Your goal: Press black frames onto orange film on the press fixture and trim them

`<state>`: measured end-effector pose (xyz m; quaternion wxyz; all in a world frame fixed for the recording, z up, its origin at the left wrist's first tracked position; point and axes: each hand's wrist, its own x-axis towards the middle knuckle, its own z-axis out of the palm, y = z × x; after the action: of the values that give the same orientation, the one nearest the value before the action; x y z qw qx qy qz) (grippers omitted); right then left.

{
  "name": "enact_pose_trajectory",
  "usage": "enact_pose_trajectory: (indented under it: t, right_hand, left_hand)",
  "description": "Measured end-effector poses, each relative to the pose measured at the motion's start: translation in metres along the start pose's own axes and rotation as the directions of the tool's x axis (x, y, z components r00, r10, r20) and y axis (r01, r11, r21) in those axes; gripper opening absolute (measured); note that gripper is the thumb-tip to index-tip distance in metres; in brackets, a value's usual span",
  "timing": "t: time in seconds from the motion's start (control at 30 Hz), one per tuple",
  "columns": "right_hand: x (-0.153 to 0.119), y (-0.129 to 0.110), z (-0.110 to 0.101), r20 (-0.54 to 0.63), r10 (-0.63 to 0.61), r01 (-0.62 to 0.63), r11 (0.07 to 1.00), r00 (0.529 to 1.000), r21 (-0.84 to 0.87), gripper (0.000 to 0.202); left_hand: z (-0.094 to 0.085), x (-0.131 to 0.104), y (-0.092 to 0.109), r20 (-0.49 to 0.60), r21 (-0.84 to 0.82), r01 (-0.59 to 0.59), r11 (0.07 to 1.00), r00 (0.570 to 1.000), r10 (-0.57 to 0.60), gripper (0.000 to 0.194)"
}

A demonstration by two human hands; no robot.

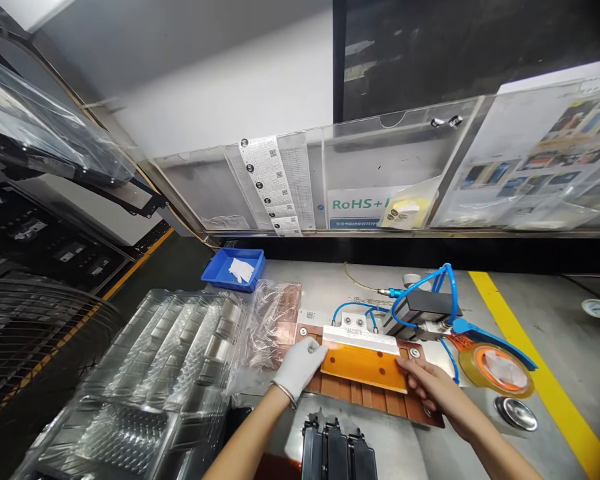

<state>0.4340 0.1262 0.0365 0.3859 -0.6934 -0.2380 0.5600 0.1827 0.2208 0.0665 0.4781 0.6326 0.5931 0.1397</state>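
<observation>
An orange plate (364,368) with several dark round spots lies over a reddish-brown grooved base (367,396), just in front of a silver bar (363,339). At the plate's left end, my left hand (301,366), in a white glove, has its fingertips pinched on the edge. Bare, my right hand (430,387) grips the right end between thumb and fingers. Behind the bar stands a dark block (420,311) with blue air tubes. Several black parts (336,453) stand in front of the base.
Clear plastic trays (175,353) fill the left side, beside plastic wrap (267,323). A blue bin (234,269) holds something white. Orange tape rolls (496,369) and a round metal-topped container (516,413) sit at the right. Document holders (375,167) line the back.
</observation>
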Motion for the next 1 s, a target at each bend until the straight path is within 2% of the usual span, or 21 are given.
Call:
enact_pose_trajectory:
  t: [0.3, 0.6, 0.77, 0.9, 1.0]
  right_hand:
    - [0.013, -0.001, -0.003, 0.019, -0.002, 0.004, 0.996, 1.0, -0.084, 0.039]
    - [0.017, -0.011, -0.024, 0.088, 0.005, 0.02, 0.959, 0.996, -0.284, 0.05]
    - [0.01, -0.008, -0.055, 0.044, -0.122, 0.129, 0.885, 0.992, -0.448, 0.048]
    - [-0.015, 0.01, -0.086, 0.065, -0.267, 0.25, 0.752, 0.961, -0.609, 0.033]
    - [-0.029, 0.028, -0.096, 0.092, -0.359, 0.324, 0.668, 0.929, -0.67, 0.024]
  left_hand:
    - [0.003, 0.006, -0.006, -0.03, -0.026, 0.003, 1.0, 1.0, -0.004, 0.031]
    - [0.01, 0.006, -0.009, -0.142, -0.151, 0.023, 0.988, 0.989, -0.045, 0.019]
    - [0.012, 0.003, -0.009, -0.171, -0.155, 0.055, 0.986, 0.982, -0.081, 0.017]
    - [0.012, 0.002, -0.01, -0.187, -0.152, 0.055, 0.987, 0.979, -0.083, 0.02]
    - [0.011, 0.003, -0.011, -0.193, -0.145, 0.03, 0.989, 0.979, -0.059, 0.021]
